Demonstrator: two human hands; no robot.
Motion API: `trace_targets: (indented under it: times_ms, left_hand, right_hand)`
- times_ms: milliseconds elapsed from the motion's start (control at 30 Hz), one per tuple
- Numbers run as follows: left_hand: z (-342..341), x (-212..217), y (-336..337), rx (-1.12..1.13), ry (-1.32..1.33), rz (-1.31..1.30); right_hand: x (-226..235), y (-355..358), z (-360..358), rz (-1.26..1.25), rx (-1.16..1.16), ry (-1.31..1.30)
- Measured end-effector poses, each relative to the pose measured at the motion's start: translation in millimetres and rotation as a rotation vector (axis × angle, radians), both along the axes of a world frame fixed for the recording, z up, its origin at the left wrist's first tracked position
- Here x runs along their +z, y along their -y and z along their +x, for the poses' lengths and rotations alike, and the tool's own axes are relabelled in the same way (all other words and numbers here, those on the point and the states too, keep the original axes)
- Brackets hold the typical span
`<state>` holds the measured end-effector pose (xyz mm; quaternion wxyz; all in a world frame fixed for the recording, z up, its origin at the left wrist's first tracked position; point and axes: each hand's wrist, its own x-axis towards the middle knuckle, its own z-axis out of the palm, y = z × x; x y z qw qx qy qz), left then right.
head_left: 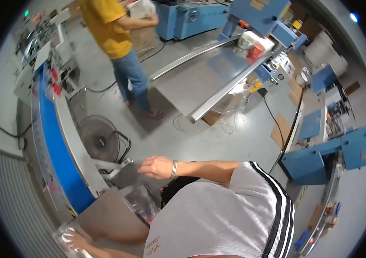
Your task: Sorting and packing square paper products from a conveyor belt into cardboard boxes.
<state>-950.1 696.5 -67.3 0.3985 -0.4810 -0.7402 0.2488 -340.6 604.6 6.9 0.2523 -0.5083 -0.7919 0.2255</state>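
Note:
My left hand [78, 241] is low at the left, beside the metal end plate [109, 215] of a conveyor. Its fingers curve over a pale, clear-plastic packet [62, 235], whose contents are too blurred to make out. My right hand [156, 167] hangs in the air in front of my body, a bangle at the wrist. Its fingers are loosely stretched, with nothing seen in them. The conveyor's blue belt [64, 159] runs away from the plate toward the far left. A clear plastic bag [142, 204] lies below and beside the plate.
A round floor fan [100, 139] stands right of the conveyor. A person in a yellow shirt [107, 26] stands beyond it, holding a pale bundle. A steel table [208, 77] juts out ahead, with cables on the floor near it. Blue machines [307, 167] stand at the right.

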Motion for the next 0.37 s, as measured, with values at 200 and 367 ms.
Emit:
trace_targets:
  times_ms: [200, 367]
  left_hand:
    - [259, 76, -15, -0.559, 0.567, 0.750]
    - [457, 28, -8, -1.282, 0.939, 0.557]
  right_hand:
    - [-16, 75, 83, -0.035, -0.199, 0.027]
    - [-26, 166, 167, -0.232, -0.359, 0.037]
